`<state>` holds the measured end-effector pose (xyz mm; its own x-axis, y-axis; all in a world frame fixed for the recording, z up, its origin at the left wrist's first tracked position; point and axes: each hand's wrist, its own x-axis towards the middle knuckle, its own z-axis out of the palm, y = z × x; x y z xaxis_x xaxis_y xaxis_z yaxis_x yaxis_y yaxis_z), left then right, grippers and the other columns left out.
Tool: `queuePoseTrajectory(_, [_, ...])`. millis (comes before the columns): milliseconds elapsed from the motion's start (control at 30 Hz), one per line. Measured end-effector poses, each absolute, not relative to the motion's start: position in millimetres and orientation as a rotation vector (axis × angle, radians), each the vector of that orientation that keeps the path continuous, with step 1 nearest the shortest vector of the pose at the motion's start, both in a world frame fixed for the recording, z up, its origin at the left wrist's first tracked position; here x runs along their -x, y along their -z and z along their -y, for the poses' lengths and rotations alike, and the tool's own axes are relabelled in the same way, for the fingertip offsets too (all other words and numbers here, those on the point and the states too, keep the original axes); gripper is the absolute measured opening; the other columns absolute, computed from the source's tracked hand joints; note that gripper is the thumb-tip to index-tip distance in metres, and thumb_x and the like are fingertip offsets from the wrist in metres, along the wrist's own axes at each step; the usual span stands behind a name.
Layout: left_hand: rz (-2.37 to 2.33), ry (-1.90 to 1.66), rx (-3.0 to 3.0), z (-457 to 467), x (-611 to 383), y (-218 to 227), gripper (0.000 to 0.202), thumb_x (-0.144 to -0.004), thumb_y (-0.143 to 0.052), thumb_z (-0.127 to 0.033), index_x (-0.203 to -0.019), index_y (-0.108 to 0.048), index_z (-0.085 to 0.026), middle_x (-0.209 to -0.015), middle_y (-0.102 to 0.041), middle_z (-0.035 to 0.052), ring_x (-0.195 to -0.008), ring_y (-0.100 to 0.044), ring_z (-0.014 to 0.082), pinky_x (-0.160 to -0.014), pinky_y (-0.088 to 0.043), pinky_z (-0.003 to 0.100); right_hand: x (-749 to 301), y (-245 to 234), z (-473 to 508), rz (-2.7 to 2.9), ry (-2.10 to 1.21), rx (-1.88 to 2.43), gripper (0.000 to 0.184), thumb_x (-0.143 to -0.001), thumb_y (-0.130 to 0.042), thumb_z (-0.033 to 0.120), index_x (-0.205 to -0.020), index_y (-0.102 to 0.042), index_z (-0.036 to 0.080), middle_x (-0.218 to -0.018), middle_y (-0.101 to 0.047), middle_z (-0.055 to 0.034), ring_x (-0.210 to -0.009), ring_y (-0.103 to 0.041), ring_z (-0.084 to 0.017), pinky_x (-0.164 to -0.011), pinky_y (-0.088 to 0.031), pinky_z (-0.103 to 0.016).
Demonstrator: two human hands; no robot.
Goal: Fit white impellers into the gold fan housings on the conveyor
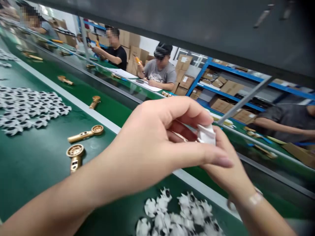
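Between both hands, left hand (157,137) and right hand (226,170) grip one white fan piece (206,134).

Bright even light, tilted view, blurred edges.

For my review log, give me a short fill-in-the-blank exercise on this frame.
1. Both hands, left hand and right hand, pinch a small ____ plastic part.
2. The gold housings lie on a ____ belt.
3. The white impellers lie in a pile ____ the hands.

Missing: white; green; below
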<state>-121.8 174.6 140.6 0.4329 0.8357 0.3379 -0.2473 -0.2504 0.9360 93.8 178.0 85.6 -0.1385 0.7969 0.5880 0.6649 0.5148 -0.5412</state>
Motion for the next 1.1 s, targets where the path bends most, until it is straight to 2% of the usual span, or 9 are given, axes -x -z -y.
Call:
queuePoseTrajectory(67, [-0.453, -1.011, -1.478, -173.5, 103.3, -127.6, 0.032, -0.068, -0.088, -0.017, -0.095, -0.072, -0.021, -0.084, -0.075, -0.0030, -0.078, -0.072, 0.0162, -0.069, -0.058, 0.022, -119.7, -91.6, -122.9, 1.764, -0.309, 1.270, 0.038, -0.085, -0.074, 0.038, -0.114, -0.055, 0.022, -0.093, -0.074, -0.0031, -0.074, -0.075, -0.016, -0.062, -0.062, -0.020])
queuePoseTrajectory(167, [-0.371, -0.824, -1.415, -162.6, 70.8, -106.0, 0.037, -0.062, -0.091, -0.015, -0.095, -0.074, -0.018, -0.090, -0.077, 0.0006, -0.084, -0.073, 0.0174, -0.078, -0.061, 0.025, -139.8, -92.7, -59.9, 1.635, -0.348, 1.360, 0.042, -0.081, -0.078, 0.026, -0.120, -0.061, 0.026, -0.112, -0.074, -0.0072, -0.087, -0.077, -0.020, -0.073, -0.063, -0.022])
queuePoseTrajectory(233, [-0.380, -0.763, -1.391, -151.9, 54.8, -96.2, 0.040, -0.059, -0.092, -0.014, -0.095, -0.074, -0.017, -0.090, -0.077, 0.0016, -0.085, -0.073, 0.0177, -0.082, -0.061, 0.027, -144.6, -90.1, -35.1, 1.614, -0.319, 1.379, 0.048, -0.079, -0.080, 0.024, -0.124, -0.062, 0.029, -0.118, -0.073, -0.0078, -0.091, -0.077, -0.022, -0.074, -0.064, -0.023])
queuePoseTrajectory(367, [-0.454, -0.714, -1.416, -137.7, 42.1, -88.6, 0.043, -0.057, -0.093, -0.014, -0.095, -0.074, -0.016, -0.089, -0.077, 0.0023, -0.084, -0.072, 0.0183, -0.081, -0.061, 0.029, -147.2, -82.3, -16.8, 1.575, -0.335, 1.392, 0.047, -0.077, -0.082, 0.025, -0.119, -0.062, 0.031, -0.111, -0.075, -0.0047, -0.087, -0.077, -0.023, -0.071, -0.066, -0.025])
queuePoseTrajectory(600, [-0.381, -0.824, -1.686, -139.0, 42.3, -82.8, 0.030, -0.062, -0.090, -0.014, -0.089, -0.078, -0.019, -0.098, -0.078, 0.0010, -0.092, -0.073, 0.0176, -0.084, -0.059, 0.025, -155.6, -76.7, -10.7, 1.647, -0.224, 1.503, 0.044, -0.081, -0.079, 0.034, -0.123, -0.065, 0.036, -0.118, -0.074, -0.0031, -0.093, -0.076, -0.023, -0.080, -0.065, -0.027])
queuePoseTrajectory(800, [-0.338, -0.787, -1.842, -143.3, 41.6, -78.3, 0.023, -0.067, -0.088, -0.021, -0.088, -0.079, -0.018, -0.095, -0.078, 0.0031, -0.088, -0.072, 0.0190, -0.082, -0.058, 0.027, -161.9, -71.8, -14.6, 1.673, -0.369, 1.496, 0.048, -0.081, -0.080, 0.040, -0.126, -0.065, 0.039, -0.117, -0.074, -0.0019, -0.085, -0.077, -0.022, -0.065, -0.065, -0.024])
queuePoseTrajectory(967, [-0.376, -0.713, -1.825, -145.1, 41.0, -72.8, 0.021, -0.071, -0.085, -0.028, -0.088, -0.078, -0.018, -0.094, -0.077, 0.0037, -0.084, -0.070, 0.0192, -0.079, -0.057, 0.028, -166.9, -67.0, -18.1, 1.780, -0.148, 1.535, 0.050, -0.082, -0.077, 0.043, -0.129, -0.063, 0.039, -0.112, -0.076, -0.0017, -0.080, -0.076, -0.022, -0.077, -0.066, -0.030])
queuePoseTrajectory(1100, [-0.459, -0.579, -1.704, -145.2, 39.4, -69.8, 0.025, -0.073, -0.082, -0.034, -0.091, -0.075, -0.018, -0.085, -0.073, 0.0000, -0.083, -0.067, 0.0186, -0.078, -0.055, 0.028, -169.3, -68.6, -18.9, 1.971, 0.106, 1.469, 0.046, -0.083, -0.075, 0.039, -0.127, -0.065, 0.031, -0.113, -0.075, -0.0037, -0.085, -0.075, -0.022, -0.081, -0.063, -0.023])
